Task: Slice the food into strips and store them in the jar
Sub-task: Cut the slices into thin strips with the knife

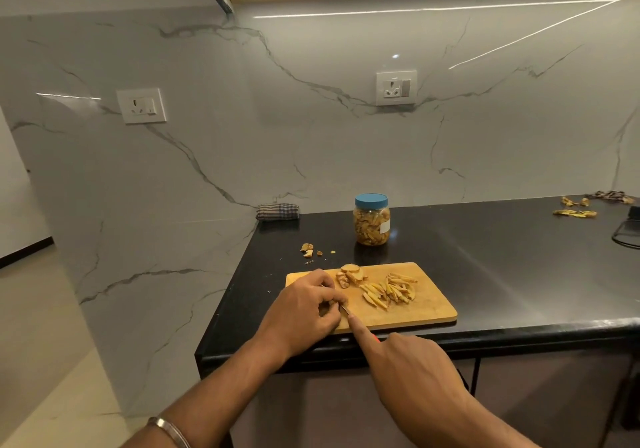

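A wooden cutting board lies at the near edge of a black counter. A pile of yellow strips lies on its middle, with uncut slices behind it. My left hand curls over a food piece at the board's left end; the piece is mostly hidden. My right hand grips a knife with a red-orange handle, its forefinger stretched along the blade, which meets the left fingers. A clear jar with a blue lid, filled with strips, stands behind the board.
Small food scraps lie on the counter left of the jar. A folded checked cloth sits at the back left corner. Peels are scattered at the far right, near a dark object with a cable. Marble walls carry two sockets.
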